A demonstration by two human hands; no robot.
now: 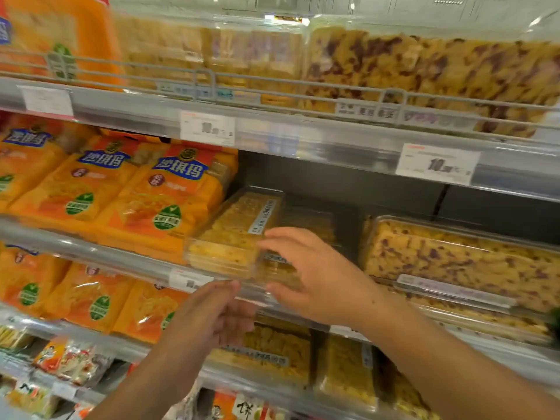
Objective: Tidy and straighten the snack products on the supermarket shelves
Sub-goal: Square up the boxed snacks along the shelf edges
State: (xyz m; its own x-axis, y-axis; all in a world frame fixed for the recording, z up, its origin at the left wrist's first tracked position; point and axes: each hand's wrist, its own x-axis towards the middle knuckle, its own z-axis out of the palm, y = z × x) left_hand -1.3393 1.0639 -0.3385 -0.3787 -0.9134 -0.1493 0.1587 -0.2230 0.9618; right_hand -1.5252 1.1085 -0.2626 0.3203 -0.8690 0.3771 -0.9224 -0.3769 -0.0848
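Note:
On the middle shelf a clear box of yellow snack bars (233, 234) lies tilted, leaning against the orange bags (157, 201) to its left. Just to its right sits a second clear snack box (277, 269), lower and partly hidden. My right hand (318, 274) holds this second box at its front end, fingers spread over the top and thumb under the front edge. My index fingertip touches the tilted box's corner. My left hand (212, 316) is lower, fingertips stretched up to the shelf's front rail (145, 265), holding nothing.
A large clear tray of purple-flecked snack (460, 256) fills the middle shelf's right side, with a dark gap behind my right hand. More clear boxes stand on the top shelf (272, 128) and below. Price tags (436, 163) hang on the rails. Small packets lie bottom left.

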